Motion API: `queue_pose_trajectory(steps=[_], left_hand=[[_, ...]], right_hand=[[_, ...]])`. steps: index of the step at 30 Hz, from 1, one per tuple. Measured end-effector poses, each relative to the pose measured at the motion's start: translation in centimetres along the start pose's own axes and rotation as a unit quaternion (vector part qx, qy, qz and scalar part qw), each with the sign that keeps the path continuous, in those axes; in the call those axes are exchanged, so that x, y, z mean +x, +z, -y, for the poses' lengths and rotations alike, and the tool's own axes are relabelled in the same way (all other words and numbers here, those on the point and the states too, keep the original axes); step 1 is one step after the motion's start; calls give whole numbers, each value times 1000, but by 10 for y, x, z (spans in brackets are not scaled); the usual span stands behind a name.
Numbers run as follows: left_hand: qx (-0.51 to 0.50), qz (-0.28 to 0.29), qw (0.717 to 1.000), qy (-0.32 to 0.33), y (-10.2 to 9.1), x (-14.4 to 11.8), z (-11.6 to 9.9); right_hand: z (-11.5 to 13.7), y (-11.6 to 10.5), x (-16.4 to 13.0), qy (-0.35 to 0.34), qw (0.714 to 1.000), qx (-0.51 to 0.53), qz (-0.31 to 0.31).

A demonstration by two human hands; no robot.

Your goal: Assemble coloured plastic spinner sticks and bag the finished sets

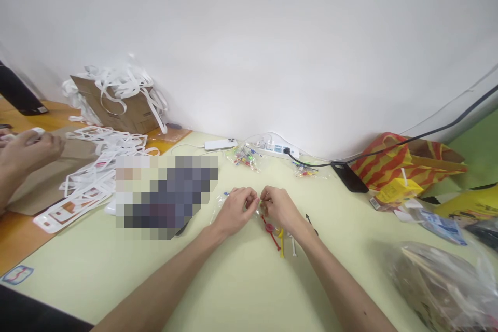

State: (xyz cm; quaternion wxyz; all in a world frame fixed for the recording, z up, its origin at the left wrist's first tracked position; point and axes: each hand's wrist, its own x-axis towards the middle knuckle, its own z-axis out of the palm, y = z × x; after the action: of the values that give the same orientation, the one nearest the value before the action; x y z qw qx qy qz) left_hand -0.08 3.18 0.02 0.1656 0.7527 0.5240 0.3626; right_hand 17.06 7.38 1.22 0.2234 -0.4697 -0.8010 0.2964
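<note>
Over the pale green tabletop (241,290), my left hand (235,211) is closed in a pinch on a small clear plastic bag (218,206). A blue piece shows through the bag beside that hand. Close by, fingertips nearly meeting the left ones, my right hand (282,208) also pinches the clear plastic; its exact grip is partly hidden. Below the right hand lie a red plastic arrow piece (270,229), a yellow one (281,246) and a white one (293,248). A black arrow piece (308,218) is partly covered by my right forearm.
Behind my hands lie filled bags of coloured pieces (246,156), a white phone (220,144) and a power strip (278,149). A black phone (350,176) and juice carton (395,193) are rightward. Leftward are white straps (105,158) and another person's hand (31,150).
</note>
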Motion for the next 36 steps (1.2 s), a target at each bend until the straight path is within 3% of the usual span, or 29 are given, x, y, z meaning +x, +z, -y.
queue_pose_trajectory(steps=[7, 14, 22, 29, 32, 36], left_hand=[[-9, 10, 1000, 9, 1, -1, -1], [-20, 8, 1000, 5, 2, 0, 2], [-41, 13, 999, 4, 1, -1, -3], [-53, 20, 998, -2, 3, -2, -5], [-47, 22, 999, -6, 3, -1, -3], [-32, 9, 999, -15, 3, 0, 1]], right_hand=[[5, 4, 1, -1, 999, -20, -31], [13, 5, 1, -26, 999, -14, -24], [11, 14, 0, 37, 995, -53, -81], [16, 21, -4, 61, 992, -83, -77], [16, 14, -1, 55, 994, -82, -55], [13, -14, 1, 35, 996, -77, -12]])
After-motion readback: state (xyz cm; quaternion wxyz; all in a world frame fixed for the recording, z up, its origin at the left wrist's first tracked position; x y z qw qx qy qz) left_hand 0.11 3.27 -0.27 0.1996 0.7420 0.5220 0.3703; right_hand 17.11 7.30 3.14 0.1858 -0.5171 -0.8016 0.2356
